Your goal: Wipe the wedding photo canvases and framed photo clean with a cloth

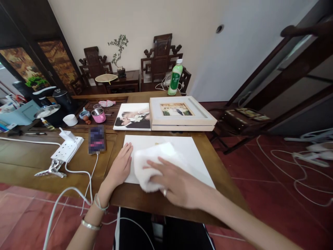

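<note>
A white flat panel (182, 149) lies on the wooden table (156, 201) right in front of me. My left hand (120, 167) rests flat at the panel's left edge, fingers stretched out. My right hand (177, 184) presses flat on a white cloth (153, 161) that lies bunched on the panel, fingers spread over it. Beyond the panel sit a printed photo (132, 117) and a stack of pale wooden picture frames (182, 116).
A phone (96, 139) on a cable and a white power strip (67, 147) lie to the left. Further left are a pink cup (99, 115), a white bowl (70, 120) and pots. A green bottle (174, 78) stands at the table's far edge; carved chairs stand behind.
</note>
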Tool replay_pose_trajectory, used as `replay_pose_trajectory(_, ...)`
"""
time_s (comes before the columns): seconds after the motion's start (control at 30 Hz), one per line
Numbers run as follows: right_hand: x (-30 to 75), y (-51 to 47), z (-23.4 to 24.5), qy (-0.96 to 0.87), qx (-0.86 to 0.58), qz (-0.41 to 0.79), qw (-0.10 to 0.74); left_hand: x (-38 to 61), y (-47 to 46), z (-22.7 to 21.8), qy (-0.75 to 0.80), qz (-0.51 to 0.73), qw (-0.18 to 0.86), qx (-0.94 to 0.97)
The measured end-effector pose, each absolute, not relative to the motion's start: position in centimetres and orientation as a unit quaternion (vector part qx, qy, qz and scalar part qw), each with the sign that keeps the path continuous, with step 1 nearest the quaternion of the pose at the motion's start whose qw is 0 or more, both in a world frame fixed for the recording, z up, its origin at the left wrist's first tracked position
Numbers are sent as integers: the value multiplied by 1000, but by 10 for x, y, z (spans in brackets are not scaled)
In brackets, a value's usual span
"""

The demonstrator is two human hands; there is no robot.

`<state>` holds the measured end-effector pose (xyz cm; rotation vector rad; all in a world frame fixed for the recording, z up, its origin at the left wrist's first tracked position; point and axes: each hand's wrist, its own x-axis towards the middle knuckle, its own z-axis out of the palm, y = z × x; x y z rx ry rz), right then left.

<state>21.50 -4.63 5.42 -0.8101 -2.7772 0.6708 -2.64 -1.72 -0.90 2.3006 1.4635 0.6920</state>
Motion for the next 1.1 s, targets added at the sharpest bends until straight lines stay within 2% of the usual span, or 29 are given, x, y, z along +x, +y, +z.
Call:
replay_pose_trajectory(0.23,183,11,32,-911,-394,78,94,-25,-19,-9,514,285,191,786)
replay_pose_trajectory(0.37,160,-7,28,-925,-366,38,93,-22,-26,-1,524,330,253,743)
replay_pose_trajectory(0.53,162,-45,38,-967,-227,94,70,-23,-28,4,507,413,256,712)
replay_pose_trajectory(0.67,180,-64,50,-969,-165,174,58,-24,-26,1,515,397,255,716)
replay_pose_trajectory(0.87,208,-48,55,-938,-260,213,86,-21,-25,-1,518,278,241,772)
replay_pose_trajectory(1.1,191,23,46,-896,-366,190,165,-20,-20,-5,521,261,209,785)
